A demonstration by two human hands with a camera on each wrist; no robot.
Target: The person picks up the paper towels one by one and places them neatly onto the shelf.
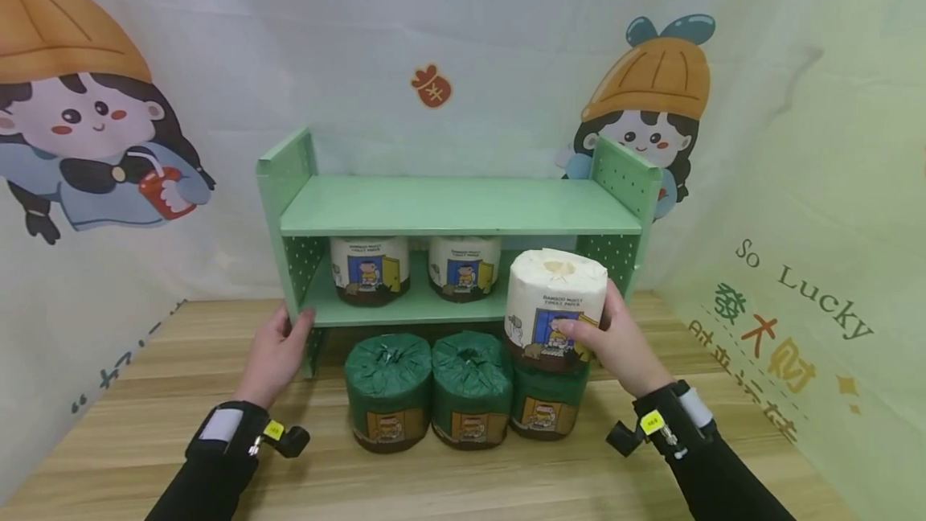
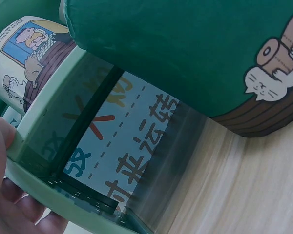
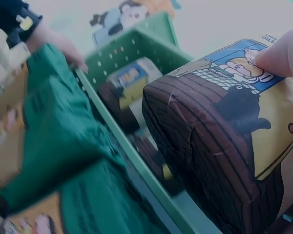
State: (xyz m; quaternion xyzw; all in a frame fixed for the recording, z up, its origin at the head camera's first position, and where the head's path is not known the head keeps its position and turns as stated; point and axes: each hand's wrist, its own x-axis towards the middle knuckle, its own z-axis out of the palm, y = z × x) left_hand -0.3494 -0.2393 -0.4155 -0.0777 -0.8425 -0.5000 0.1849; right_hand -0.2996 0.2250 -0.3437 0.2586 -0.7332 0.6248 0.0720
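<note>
My right hand grips a white-wrapped toilet paper roll in front of the right end of the green shelf. In the right wrist view the thumb presses on this roll's printed side, and its brown bottom edge shows. My left hand holds the shelf's left side panel near the middle board, thumb on the front edge and fingers behind, as the left wrist view also shows. Two white rolls, one left and one centre, stand on the middle board.
Three green-wrapped rolls stand in a row on the wooden table, before the shelf: left, centre, right. The held roll partly covers the right one. A printed cloth hangs behind and at both sides.
</note>
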